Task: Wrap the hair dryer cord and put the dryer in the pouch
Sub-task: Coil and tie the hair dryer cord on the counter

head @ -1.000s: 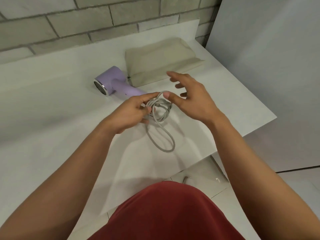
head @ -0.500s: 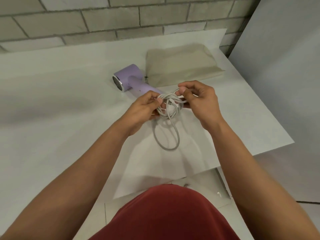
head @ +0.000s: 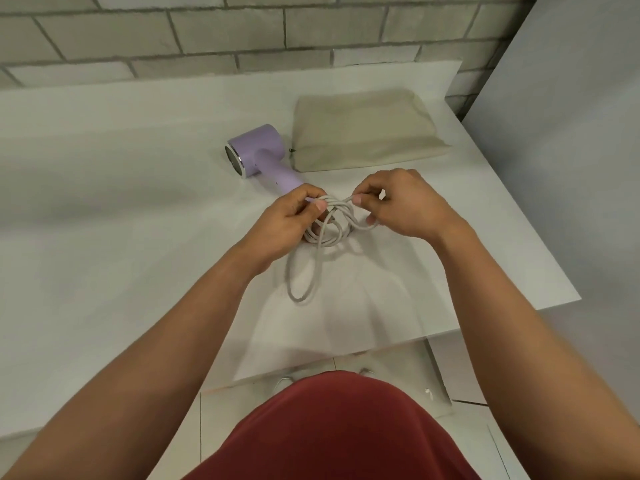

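The left hand (head: 289,221) is closed in a pinch on one side of the cord (head: 327,225) bundle, thumb and fingers clamping several turns together. The right hand (head: 398,202) is closed too, pinching the other side of the same loops, with one strand running under its lower fingers. Between the hands the coils bunch, and a long slack loop droops onto the table (head: 138,202). The cord looks limp and light yet springy, so the turns probably fan out unless gripped where they cross. The dryer (head: 258,154) lies on its side just beyond the left hand, its handle reaching to the knuckles; smooth, rigid plastic, best taken by the handle. The pouch (head: 363,128), soft cloth, lies flat just beside the dryer's head.
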Action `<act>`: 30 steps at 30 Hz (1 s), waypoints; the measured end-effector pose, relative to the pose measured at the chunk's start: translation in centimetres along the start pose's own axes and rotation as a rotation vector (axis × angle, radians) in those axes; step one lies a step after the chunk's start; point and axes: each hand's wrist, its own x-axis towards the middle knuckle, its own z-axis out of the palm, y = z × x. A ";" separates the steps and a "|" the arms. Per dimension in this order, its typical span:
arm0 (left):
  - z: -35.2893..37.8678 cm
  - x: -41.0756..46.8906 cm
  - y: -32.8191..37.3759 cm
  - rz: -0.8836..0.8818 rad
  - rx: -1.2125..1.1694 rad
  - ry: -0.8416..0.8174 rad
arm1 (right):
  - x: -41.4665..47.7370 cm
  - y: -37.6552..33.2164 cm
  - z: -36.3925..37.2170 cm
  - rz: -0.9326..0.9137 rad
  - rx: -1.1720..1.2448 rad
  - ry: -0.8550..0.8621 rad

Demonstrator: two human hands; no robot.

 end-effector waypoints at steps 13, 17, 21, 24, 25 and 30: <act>1.3 0.0 -0.4 -0.071 -0.168 0.045 | -0.9 1.3 1.6 0.264 0.595 0.318; 1.6 0.3 -0.3 -0.149 -0.217 -0.044 | -0.8 1.1 1.6 0.257 0.633 0.294; 1.3 0.7 -0.4 -0.197 -0.291 -0.089 | -0.9 0.8 2.1 0.304 0.997 0.217; 0.6 1.0 -0.2 -0.189 -0.337 -0.050 | -1.2 0.9 2.3 0.340 1.309 0.180; 0.4 1.1 0.0 -0.179 -0.344 -0.047 | -1.2 0.8 2.3 0.340 1.360 0.185; 0.2 1.4 0.9 -0.188 -0.344 -0.100 | -1.2 1.1 2.7 0.325 1.357 0.235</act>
